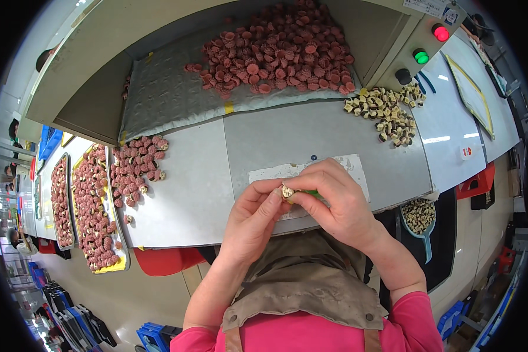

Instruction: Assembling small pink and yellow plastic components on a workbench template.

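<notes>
Pink caps pile (278,50), yellow tray (114,264)

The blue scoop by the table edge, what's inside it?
The scoop holds a heap of small cream-and-dark parts. Only the top layer shows; its bottom is covered by them, and its handle points down.

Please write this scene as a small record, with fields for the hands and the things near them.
left hand: pinches a small cream part together with the other hand
right hand: holds the same part and a green tool
worktop: grey
far pile: pink round parts
right pile: cream and dark parts
left tray: yellow, filled with pink parts
</notes>
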A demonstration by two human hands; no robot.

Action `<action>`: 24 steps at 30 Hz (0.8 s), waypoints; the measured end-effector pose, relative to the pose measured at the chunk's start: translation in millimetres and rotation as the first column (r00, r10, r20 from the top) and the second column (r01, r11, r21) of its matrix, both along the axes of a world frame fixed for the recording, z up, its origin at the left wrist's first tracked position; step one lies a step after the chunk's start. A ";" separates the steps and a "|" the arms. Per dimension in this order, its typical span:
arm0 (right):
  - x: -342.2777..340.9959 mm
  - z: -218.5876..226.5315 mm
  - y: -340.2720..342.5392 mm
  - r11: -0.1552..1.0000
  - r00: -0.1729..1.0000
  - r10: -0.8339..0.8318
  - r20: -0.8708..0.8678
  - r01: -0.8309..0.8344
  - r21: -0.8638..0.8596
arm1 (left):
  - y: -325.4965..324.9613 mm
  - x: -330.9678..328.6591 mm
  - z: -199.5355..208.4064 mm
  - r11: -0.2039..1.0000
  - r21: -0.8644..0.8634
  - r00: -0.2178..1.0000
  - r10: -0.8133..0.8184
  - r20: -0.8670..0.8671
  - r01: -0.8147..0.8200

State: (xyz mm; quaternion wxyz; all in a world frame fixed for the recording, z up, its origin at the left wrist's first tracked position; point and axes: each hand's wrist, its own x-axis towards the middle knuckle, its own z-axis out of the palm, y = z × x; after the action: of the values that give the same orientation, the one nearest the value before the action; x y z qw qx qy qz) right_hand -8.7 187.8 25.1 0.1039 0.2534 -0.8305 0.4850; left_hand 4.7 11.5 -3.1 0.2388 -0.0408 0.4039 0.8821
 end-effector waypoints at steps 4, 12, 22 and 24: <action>5.1 -3.9 -5.6 0.994 0.996 -0.067 0.059 0.072 -0.080 | 12.2 8.2 -1.5 0.980 -0.107 0.981 0.158 -0.114 -0.170; 9.4 -10.6 0.7 0.995 0.991 -0.101 -0.093 0.100 -0.014 | 14.0 11.5 -11.3 0.946 -0.173 0.912 0.200 -0.358 -0.275; 2.8 -9.3 16.6 0.998 0.983 0.026 -0.180 -0.015 0.061 | 11.7 11.3 -4.6 0.959 -0.225 0.946 0.099 -0.310 -0.174; 2.9 -3.6 15.9 0.994 0.979 0.032 -0.201 -0.010 0.108 | 11.4 10.3 -2.7 0.976 -0.182 0.976 0.082 -0.202 -0.119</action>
State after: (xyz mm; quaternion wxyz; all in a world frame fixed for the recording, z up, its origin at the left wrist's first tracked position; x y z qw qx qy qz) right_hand -5.8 203.7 21.5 0.1692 0.3154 -0.8375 0.4129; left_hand 15.0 22.9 -5.8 0.1482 0.0014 0.5064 0.8495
